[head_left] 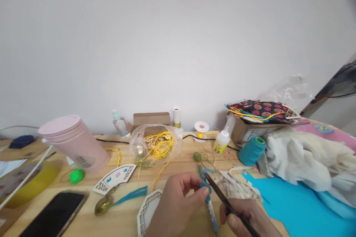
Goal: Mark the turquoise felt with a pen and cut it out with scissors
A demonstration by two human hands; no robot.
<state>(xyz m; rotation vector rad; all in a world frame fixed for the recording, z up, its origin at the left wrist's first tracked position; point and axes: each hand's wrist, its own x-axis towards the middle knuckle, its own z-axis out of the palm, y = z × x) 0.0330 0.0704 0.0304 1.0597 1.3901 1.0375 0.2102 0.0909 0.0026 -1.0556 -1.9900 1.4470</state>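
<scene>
My left hand [180,200] is closed, with thumb and forefinger pinching a small blue piece [201,184]; its exact shape is partly hidden by the fingers. In my right hand [244,213] is a dark, slender pair of tweezers [222,197], gripped along the shaft. Their tips point up and left, close to the blue piece; whether they touch it I cannot tell. Beneath the hands lies a pale pen-like stick [212,216] with a blue end. Beside my left wrist is a white octagonal frame [142,211], partly covered by the hand.
Around the hands lie a glue bottle [221,141], a teal thread cone [252,151], blue sheet material [303,207] and paper scraps [236,186]. Leftward are a bag of yellow cord [160,146], a fan-shaped ornament [115,178], a tilted pink container [76,144] and a phone [54,214].
</scene>
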